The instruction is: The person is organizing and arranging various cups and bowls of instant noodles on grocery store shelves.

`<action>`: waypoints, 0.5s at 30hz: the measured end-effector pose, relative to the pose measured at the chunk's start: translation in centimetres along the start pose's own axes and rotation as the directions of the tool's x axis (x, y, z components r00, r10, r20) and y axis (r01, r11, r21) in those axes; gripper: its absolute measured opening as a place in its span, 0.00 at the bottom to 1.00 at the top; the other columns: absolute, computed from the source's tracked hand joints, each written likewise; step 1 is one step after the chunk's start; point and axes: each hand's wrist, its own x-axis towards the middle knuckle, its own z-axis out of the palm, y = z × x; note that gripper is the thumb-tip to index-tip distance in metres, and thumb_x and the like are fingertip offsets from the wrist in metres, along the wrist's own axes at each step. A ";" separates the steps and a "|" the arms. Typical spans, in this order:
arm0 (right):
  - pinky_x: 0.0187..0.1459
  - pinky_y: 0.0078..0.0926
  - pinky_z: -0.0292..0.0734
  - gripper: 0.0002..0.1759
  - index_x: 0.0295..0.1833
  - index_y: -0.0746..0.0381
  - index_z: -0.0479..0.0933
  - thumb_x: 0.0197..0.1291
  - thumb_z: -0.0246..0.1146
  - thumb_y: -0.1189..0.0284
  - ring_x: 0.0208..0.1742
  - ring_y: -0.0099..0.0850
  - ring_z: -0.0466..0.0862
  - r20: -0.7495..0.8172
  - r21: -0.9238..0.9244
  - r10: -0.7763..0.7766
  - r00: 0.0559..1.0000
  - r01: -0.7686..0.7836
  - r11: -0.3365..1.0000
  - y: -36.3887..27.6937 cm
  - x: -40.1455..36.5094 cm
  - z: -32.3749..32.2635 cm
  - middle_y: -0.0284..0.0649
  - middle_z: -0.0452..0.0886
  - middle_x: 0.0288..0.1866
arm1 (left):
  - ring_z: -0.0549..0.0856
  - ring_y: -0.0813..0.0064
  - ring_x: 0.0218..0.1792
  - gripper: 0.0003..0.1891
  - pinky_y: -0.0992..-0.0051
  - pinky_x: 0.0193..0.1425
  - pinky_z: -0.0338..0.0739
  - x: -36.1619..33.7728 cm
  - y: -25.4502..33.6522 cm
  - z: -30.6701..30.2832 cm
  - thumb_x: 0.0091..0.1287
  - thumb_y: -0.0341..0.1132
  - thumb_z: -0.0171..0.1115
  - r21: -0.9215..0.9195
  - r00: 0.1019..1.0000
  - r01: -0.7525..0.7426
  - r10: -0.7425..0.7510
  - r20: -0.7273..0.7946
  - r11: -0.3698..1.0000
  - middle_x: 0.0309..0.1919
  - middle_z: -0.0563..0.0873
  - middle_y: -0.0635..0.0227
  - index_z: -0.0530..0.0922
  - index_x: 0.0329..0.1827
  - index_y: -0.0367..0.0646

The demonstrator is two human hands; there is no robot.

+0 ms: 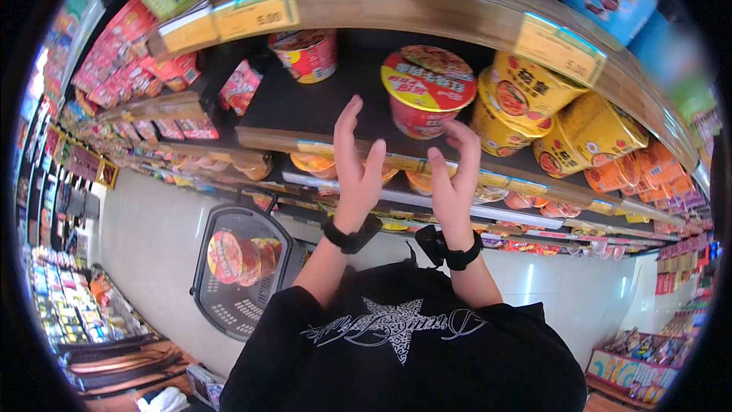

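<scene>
A red instant noodle cup (pixel 428 91) with a yellow patch on its lid stands upright on the dark shelf (pixel 293 114). My right hand (pixel 456 179) is open, its curved fingertips right at the cup's lower right side and its thumb apart. To the left of the cup, my left hand (pixel 358 168) is held up open, fingers stretched and thumb spread, with nothing in it. Another red noodle cup (pixel 307 55) stands farther left on the same shelf. Yellow noodle cups (pixel 526 95) are stacked close by on the right.
On the floor at left, a dark basket (pixel 236 305) holds several red noodle cups (pixel 242 257). The upper shelf edge (pixel 412 1) with price tags (pixel 255 17) juts out above. Lower shelves carry more cups. A snack display (pixel 640 358) stands at lower right.
</scene>
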 end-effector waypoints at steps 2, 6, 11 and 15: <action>0.58 0.33 0.65 0.24 0.59 0.66 0.67 0.55 0.60 0.77 0.60 0.40 0.70 -0.065 -0.052 -0.001 0.998 -0.003 0.999 1.2 0.4 -1.3 0.49 0.70 0.60 | 0.63 0.61 0.67 0.29 0.65 0.71 0.52 1.5 -0.1 2.3 0.66 0.32 0.53 -0.161 0.996 0.090 -0.093 -0.006 0.983 0.67 0.64 0.54 0.57 0.69 0.34; 0.62 0.38 0.63 0.33 0.66 0.70 0.59 0.55 0.61 0.73 0.61 0.47 0.70 0.025 -0.209 0.075 0.997 -0.068 0.976 2.7 1.4 -2.4 0.57 0.69 0.60 | 0.65 0.68 0.65 0.34 0.71 0.69 0.58 4.2 0.9 5.1 0.67 0.35 0.54 -0.403 0.944 0.322 -0.324 0.066 0.857 0.66 0.64 0.53 0.49 0.71 0.33; 0.61 0.40 0.64 0.40 0.69 0.72 0.52 0.53 0.62 0.73 0.63 0.52 0.69 0.238 -0.371 0.234 0.943 -0.135 0.919 2.4 2.4 -1.9 0.62 0.67 0.62 | 0.70 0.70 0.60 0.34 0.74 0.64 0.63 5.5 -1.1 5.1 0.65 0.38 0.58 -0.424 0.901 0.434 -0.384 0.201 0.795 0.61 0.69 0.56 0.54 0.69 0.34; 0.64 0.39 0.58 0.41 0.70 0.67 0.51 0.52 0.62 0.76 0.67 0.50 0.64 0.214 -0.179 -0.047 0.976 0.086 0.980 2.6 2.6 -1.3 0.57 0.63 0.66 | 0.70 0.72 0.60 0.30 0.73 0.64 0.64 4.9 -1.9 2.8 0.66 0.38 0.56 -0.327 0.940 0.341 -0.318 0.123 0.881 0.59 0.70 0.59 0.57 0.67 0.35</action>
